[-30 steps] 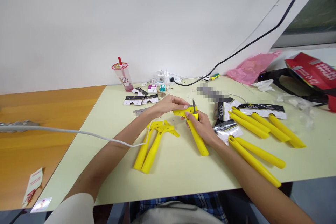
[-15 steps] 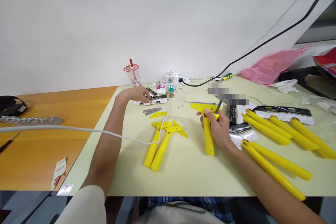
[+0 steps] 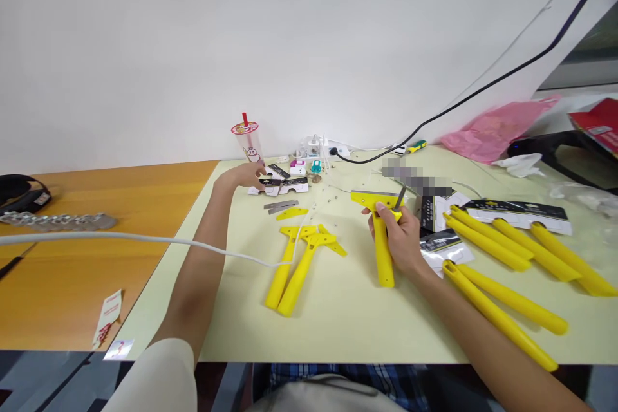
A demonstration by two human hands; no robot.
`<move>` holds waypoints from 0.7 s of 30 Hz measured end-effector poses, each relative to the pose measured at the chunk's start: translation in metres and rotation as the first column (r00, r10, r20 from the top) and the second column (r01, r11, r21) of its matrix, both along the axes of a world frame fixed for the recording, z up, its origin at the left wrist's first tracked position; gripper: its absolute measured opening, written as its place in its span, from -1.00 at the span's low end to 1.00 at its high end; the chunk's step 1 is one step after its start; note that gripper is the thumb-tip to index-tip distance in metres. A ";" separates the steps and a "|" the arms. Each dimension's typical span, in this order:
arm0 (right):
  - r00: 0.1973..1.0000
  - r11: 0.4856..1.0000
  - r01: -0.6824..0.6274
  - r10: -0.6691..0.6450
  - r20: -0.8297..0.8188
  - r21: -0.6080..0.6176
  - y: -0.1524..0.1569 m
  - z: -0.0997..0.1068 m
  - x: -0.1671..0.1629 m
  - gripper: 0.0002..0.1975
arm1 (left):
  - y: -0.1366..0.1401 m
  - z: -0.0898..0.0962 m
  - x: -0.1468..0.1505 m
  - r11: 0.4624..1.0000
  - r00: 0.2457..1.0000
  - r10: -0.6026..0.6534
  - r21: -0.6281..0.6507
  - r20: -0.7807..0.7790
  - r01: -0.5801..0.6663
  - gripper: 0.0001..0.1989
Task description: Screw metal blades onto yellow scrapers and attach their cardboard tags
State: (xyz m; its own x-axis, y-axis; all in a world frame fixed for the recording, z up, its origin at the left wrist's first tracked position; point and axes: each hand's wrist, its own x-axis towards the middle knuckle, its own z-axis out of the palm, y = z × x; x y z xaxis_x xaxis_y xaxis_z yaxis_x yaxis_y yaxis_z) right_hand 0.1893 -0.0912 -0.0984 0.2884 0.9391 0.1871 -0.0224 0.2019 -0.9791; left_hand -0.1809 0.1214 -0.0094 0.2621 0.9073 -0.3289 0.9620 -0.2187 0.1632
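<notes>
In the head view, a yellow scraper (image 3: pixel 380 232) is gripped by the right hand (image 3: pixel 400 241) near the middle of the pale green table (image 3: pixel 338 315). Its handle is enclosed by curled fingers, with the blade head pointing toward 12 o'clock. A dark, thin tool (image 3: pixel 398 198) is pinched in the same hand and leans against the scraper head.

The left hand (image 3: pixel 246 175) is stretched out toward 11 o'clock and is laid, loosely spread, at the edge of the black-and-white packaging cards (image 3: pixel 284 185); whether a card is actually grasped cannot be told. Just beyond it, at 12 o'clock, a clear plastic cup (image 3: pixel 250 143) is seen upright, sealed with a printed film lid and pierced by a red straw; its contents cannot be made out.

Between the 2 hands, 2 assembled yellow scrapers (image 3: pixel 297 262) are laid side by side, touching, with a loose yellow blade cover (image 3: pixel 291 212) and grey metal blades (image 3: pixel 280 206) above them. A white cable (image 3: pixel 145 241) is draped across the left forearm from 9 o'clock.

At 3 o'clock, several long yellow handles (image 3: pixel 512 241) are spread over flat printed bags. At 1 o'clock, a pink plastic bag (image 3: pixel 497 125) is slumped beside a black cable (image 3: pixel 483 87); what is inside it is hidden. At 9 o'clock, an orange wooden table (image 3: pixel 96 270) is set against the green one.
</notes>
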 end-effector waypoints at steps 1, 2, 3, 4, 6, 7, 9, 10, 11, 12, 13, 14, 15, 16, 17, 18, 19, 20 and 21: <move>1.000 1.000 -0.001 0.001 0.005 -0.008 0.000 0.000 0.000 -0.54 | 0.001 -0.002 0.001 1.000 1.000 -0.004 -0.003 0.006 0.004 -0.19; 1.000 1.000 -0.004 0.004 0.009 -0.017 0.000 0.000 0.000 -0.55 | 0.001 -0.003 0.002 1.000 1.000 -0.013 -0.006 0.021 0.013 -0.23; 1.000 1.000 -0.008 0.008 0.013 -0.029 0.000 0.000 0.000 -0.55 | 0.002 -0.004 0.003 1.000 0.999 -0.026 -0.009 0.044 0.027 -0.27; 1.000 0.999 -0.014 0.015 0.017 -0.042 0.000 0.000 0.000 -0.56 | 0.002 -0.005 0.006 0.999 0.996 -0.043 -0.012 0.072 0.044 -0.31; 0.999 0.997 -0.023 0.025 0.024 -0.070 0.000 0.000 0.000 -0.57 | 0.002 -0.007 0.012 0.996 0.988 -0.082 -0.012 0.129 0.084 -0.38; 0.999 0.996 -0.023 0.026 0.028 -0.081 0.000 0.001 -0.001 -0.57 | 0.002 -0.008 0.016 0.995 0.984 -0.100 -0.015 0.149 0.104 -0.43; 0.999 0.995 -0.020 0.024 0.040 -0.097 0.000 0.002 -0.002 -0.55 | -0.001 -0.010 0.025 0.988 0.976 -0.135 -0.046 0.171 0.145 -0.52; 0.998 0.994 -0.019 0.024 0.049 -0.105 0.000 0.003 -0.002 -0.54 | -0.003 -0.012 0.031 0.983 0.972 -0.153 -0.077 0.176 0.168 -0.56; 0.998 0.993 -0.019 0.026 0.061 -0.114 0.000 0.003 -0.003 -0.52 | -0.005 -0.014 0.038 0.974 0.968 -0.175 -0.111 0.182 0.197 -0.59; 0.997 0.992 -0.022 0.032 0.073 -0.123 0.000 0.004 -0.003 -0.50 | -0.008 -0.016 0.046 0.962 0.960 -0.203 -0.141 0.192 0.232 -0.61; 0.996 0.991 -0.029 0.040 0.082 -0.133 0.000 0.004 -0.003 -0.49 | -0.011 -0.018 0.054 0.949 0.949 -0.237 -0.159 0.210 0.272 -0.62; 0.995 0.989 -0.038 0.050 0.085 -0.140 0.000 0.004 -0.003 -0.48 | -0.014 -0.021 0.064 0.933 0.930 -0.280 -0.162 0.239 0.322 -0.63; 0.995 0.988 -0.048 0.060 0.081 -0.146 0.001 0.003 -0.003 -0.48 | -0.018 -0.023 0.074 0.913 0.905 -0.322 -0.161 0.276 0.374 -0.64; 0.995 0.987 -0.056 0.067 0.073 -0.149 0.001 0.003 -0.003 -0.48 | -0.021 -0.026 0.083 0.890 0.877 -0.355 -0.172 0.323 0.423 -0.64; 0.995 0.987 -0.062 0.072 0.063 -0.150 0.001 0.002 -0.003 -0.48 | -0.025 -0.030 0.092 0.865 0.848 -0.380 -0.183 0.369 0.467 -0.63; 0.995 0.986 -0.066 0.076 0.058 -0.152 0.001 0.002 -0.003 -0.48 | -0.028 -0.033 0.100 0.850 0.828 -0.390 -0.189 0.403 0.492 -0.61; 0.995 0.986 -0.069 0.079 0.062 -0.155 0.001 0.001 -0.003 -0.48 | -0.030 -0.036 0.107 0.845 0.822 -0.389 -0.194 0.417 0.498 -0.59; 0.994 0.985 -0.069 0.081 0.072 -0.159 0.001 0.002 -0.004 -0.48 | -0.032 -0.039 0.112 0.849 0.825 -0.382 -0.194 0.417 0.492 -0.57; 0.993 0.984 -0.068 0.083 0.084 -0.163 0.001 0.002 -0.004 -0.47 | -0.033 -0.042 0.115 0.859 0.833 -0.372 -0.189 0.410 0.476 -0.55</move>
